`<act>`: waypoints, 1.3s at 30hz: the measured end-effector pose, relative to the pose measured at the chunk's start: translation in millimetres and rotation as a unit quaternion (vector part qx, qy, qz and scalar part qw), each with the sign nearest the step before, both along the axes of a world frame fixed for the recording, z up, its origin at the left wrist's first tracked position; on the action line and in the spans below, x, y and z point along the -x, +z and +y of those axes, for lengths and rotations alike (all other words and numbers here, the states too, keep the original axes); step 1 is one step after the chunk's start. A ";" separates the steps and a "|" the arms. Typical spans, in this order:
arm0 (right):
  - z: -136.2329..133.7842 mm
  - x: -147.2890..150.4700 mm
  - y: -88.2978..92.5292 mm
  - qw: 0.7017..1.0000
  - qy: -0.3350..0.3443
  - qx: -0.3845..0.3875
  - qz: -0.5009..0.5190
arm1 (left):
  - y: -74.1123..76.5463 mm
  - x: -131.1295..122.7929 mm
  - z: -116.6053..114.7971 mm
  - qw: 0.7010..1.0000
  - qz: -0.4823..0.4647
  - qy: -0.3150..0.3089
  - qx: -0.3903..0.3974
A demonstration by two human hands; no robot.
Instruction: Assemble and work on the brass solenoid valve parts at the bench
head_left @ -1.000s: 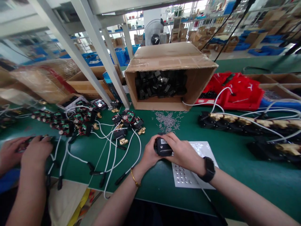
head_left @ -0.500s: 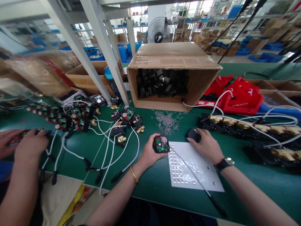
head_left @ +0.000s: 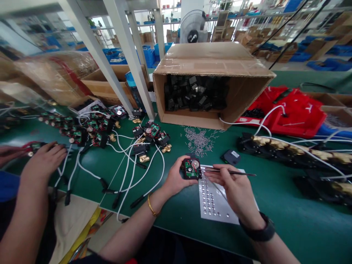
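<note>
Two hands busy over the green bench [head_left: 275, 205]: left hand [head_left: 176, 178] curled shut round a small black module [head_left: 190, 168], circuit side up, held just above the white tray [head_left: 220, 205]. Right hand [head_left: 233, 189] pinches a thin tool [head_left: 228, 171], tip w/ the module's edge. Risk, I'd say: tool slips, scratches the board, or module tilts out of the grip. Loose black cover [head_left: 231, 157] sits nearby.

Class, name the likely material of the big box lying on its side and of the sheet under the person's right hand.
Box: corrugated cardboard, matte brown, with glossy tape along its seam. Sheet: looks like paper or thin plastic, white, carrying rows of small shiny dots; which one is unclear.
</note>
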State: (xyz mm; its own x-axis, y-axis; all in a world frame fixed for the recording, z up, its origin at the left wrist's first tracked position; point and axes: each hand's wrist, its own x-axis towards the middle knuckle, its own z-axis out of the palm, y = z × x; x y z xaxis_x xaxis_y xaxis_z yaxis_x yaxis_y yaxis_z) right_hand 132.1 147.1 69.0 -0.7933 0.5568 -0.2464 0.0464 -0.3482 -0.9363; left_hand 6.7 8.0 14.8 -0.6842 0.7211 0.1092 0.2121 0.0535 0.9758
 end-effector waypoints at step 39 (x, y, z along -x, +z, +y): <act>-31.3 29.4 -50.5 0.722 -0.051 -0.663 0.190 | 4.9 -8.9 18.5 0.995 -0.024 0.101 -0.012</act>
State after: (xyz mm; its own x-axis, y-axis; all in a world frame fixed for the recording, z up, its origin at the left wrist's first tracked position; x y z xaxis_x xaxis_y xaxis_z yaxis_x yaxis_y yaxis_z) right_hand 102.7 115.8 18.4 -0.6009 0.1629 0.7826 -0.2644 0.8834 -0.3869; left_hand 15.5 26.5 19.7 -0.8192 0.5666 0.0889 0.1527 0.0660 0.9861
